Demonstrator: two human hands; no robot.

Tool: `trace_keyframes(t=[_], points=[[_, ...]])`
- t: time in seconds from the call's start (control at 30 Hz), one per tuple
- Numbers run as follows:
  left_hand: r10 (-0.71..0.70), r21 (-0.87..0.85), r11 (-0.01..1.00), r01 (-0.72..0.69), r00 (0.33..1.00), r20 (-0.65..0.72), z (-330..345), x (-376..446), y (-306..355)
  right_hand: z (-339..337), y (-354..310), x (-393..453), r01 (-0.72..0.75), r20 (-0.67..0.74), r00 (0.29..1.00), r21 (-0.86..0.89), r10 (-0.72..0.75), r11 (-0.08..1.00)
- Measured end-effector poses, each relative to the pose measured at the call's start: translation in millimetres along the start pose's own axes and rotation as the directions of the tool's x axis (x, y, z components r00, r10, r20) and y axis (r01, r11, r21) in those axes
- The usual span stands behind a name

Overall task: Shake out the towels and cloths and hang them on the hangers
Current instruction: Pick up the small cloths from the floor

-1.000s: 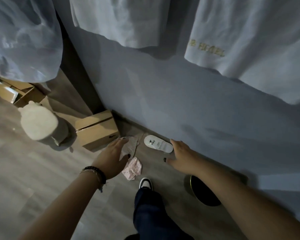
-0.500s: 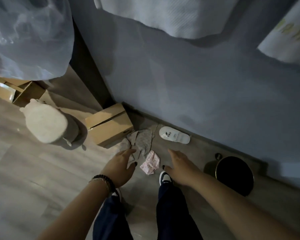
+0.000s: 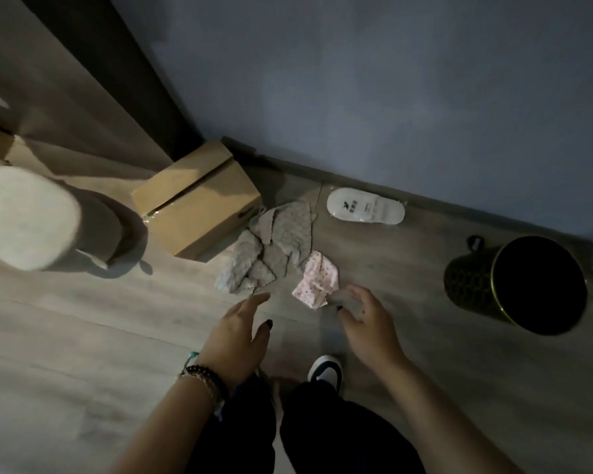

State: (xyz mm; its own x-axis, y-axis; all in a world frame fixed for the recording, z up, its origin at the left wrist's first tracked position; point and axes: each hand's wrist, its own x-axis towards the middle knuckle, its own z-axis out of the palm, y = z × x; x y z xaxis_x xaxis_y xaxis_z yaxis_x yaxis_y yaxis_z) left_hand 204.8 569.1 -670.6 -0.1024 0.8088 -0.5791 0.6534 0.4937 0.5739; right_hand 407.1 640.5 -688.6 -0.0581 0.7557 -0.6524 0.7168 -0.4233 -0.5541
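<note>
both hands sit lower and nearer the cloths than a moment ago, and the hanging white towels have slipped out of view above. left hand (image 3: 237, 331) hovers over the wooden floor (image 3: 65, 336) with fingers spread, its grip open and holding nothing, fingertips just short of the crumpled grey cloth (image 3: 271, 249). right hand (image 3: 363, 316) reaches beside the small pink patterned cloth (image 3: 317, 283), fingers loosely bent, grip empty; whether it touches the cloth is hard to tell in the dim light. both cloths lie on the floor between a cardboard box (image 3: 196, 203) and a white slipper (image 3: 365, 205) by the wall. a dark bin (image 3: 514, 285) lies tipped at right. a pale round object (image 3: 24, 217) at left is blurred and cut off.
</note>
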Motion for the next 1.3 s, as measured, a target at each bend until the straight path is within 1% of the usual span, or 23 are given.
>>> trace_keyframes(t=[0.13,0.23,0.27,0.3,0.37,0.4,0.43,0.53,0.6,0.63,0.67,0.7,0.77,0.8,0.83,0.9,0.97,1.03,1.07,1.13,1.2,1.27,1.3], points=[[-0.003,0.001,1.0,0.003,1.0,0.024,64.9,53.6,-47.8,30.5,42.7,57.4,-0.014,-0.03,0.999,-0.081,0.012,0.997],[-0.038,-0.017,0.999,0.039,0.998,0.049,110.3,108.8,-86.2,51.4,70.6,100.5,0.044,-0.088,0.994,-0.187,-0.062,0.981],[-0.059,-0.028,0.998,0.06,0.997,0.053,124.4,129.0,-98.9,59.8,79.0,114.0,0.065,-0.071,0.994,-0.242,-0.084,0.968],[-0.088,-0.04,0.995,0.09,0.995,0.055,137.8,149.9,-112.0,68.7,86.7,127.9,0.079,-0.019,0.996,-0.308,-0.09,0.948],[-0.17,-0.056,0.983,0.175,0.982,0.078,163.0,192.5,-135.5,84.7,99.3,157.1,0.079,0.12,0.992,-0.485,-0.024,0.871],[-0.204,-0.056,0.976,0.21,0.974,0.094,174.9,212.9,-145.9,89.6,100.9,170.2,0.083,0.162,0.987,-0.564,0.011,0.821],[-0.219,-0.049,0.973,0.226,0.969,0.11,186.6,231.5,-154.3,91.9,101.0,181.2,0.103,0.177,0.984,-0.61,0.009,0.785],[-0.188,0.001,0.982,0.19,0.972,0.144,225.4,276.6,-167.3,87.9,96.6,202.2,0.18,0.137,0.983,-0.643,-0.12,0.744],[-0.161,0.059,0.986,0.153,0.972,0.17,253.2,298.5,-166.1,81.5,99.8,209.1,0.183,0.116,0.983,-0.66,-0.142,0.728],[-0.164,0.067,0.986,0.154,0.97,0.178,267.4,308.6,-165.9,78.0,103.2,211.5,0.173,0.12,0.985,-0.68,-0.125,0.712],[-0.189,0.032,0.982,0.186,0.965,0.18,279.8,316.6,-164.4,75.0,107.3,213.7,0.161,0.129,0.987,-0.7,-0.099,0.696],[-0.23,-0.037,0.97,0.239,0.958,0.169,292.5,325.6,-163.9,72.1,110.8,214.7,0.151,0.135,0.988,-0.707,-0.077,0.691],[-0.343,-0.162,0.92,0.357,0.933,0.106,314.2,341.4,-162.2,68.3,115.2,212.6,0.144,0.13,0.989,-0.699,-0.073,0.7],[-0.392,-0.17,0.902,0.397,0.918,0.06,322.6,346.9,-159.5,67.7,117.3,209.9,0.15,0.125,0.988,-0.689,-0.087,0.71],[-0.421,-0.135,0.898,0.419,0.907,0.014,330.1,352.3,-158.6,68.3,119.2,206.6,0.158,0.126,0.987,-0.677,-0.098,0.719],[-0.433,-0.031,0.901,0.433,0.901,-0.006,335.1,356.4,-155.8,71.4,123.1,199.2,0.177,0.154,0.983,-0.658,-0.099,0.732],[-0.377,0.032,0.926,0.376,0.926,0.028,331.9,356.7,-157.3,73.4,126.2,195.3,0.179,0.185,0.98,-0.657,-0.074,0.733],[-0.283,0.041,0.959,0.282,0.958,0.035,322.1,352.4,-157.8,73.0,124.2,196.8,0.159,0.197,0.98,-0.643,-0.039,0.749],[-0.241,0.007,0.971,0.241,0.97,0.031,315.4,348.0,-157.3,72.5,121.7,199.4,0.142,0.196,0.98,-0.622,-0.023,0.77],[-0.168,-0.139,0.976,0.169,0.986,0.018,293.5,333.8,-152.8,72.5,113.8,206.4,0.136,0.18,0.983,-0.595,-0.033,0.792],[-0.089,-0.251,0.964,0.085,0.996,-0.005,258.2,313.9,-143.1,71.2,103.5,212.6,0.146,0.149,0.987,-0.611,-0.068,0.778],[-0.009,-0.356,0.935,-0.008,0.999,-0.047,213.6,292.5,-129.9,68.2,91.4,216.3,0.192,0.148,0.981,-0.63,-0.127,0.752],[0.022,-0.434,0.899,-0.049,0.998,-0.067,190.2,281.9,-121.9,66.8,84.7,217.7,0.239,0.163,0.971,-0.616,-0.175,0.75]])
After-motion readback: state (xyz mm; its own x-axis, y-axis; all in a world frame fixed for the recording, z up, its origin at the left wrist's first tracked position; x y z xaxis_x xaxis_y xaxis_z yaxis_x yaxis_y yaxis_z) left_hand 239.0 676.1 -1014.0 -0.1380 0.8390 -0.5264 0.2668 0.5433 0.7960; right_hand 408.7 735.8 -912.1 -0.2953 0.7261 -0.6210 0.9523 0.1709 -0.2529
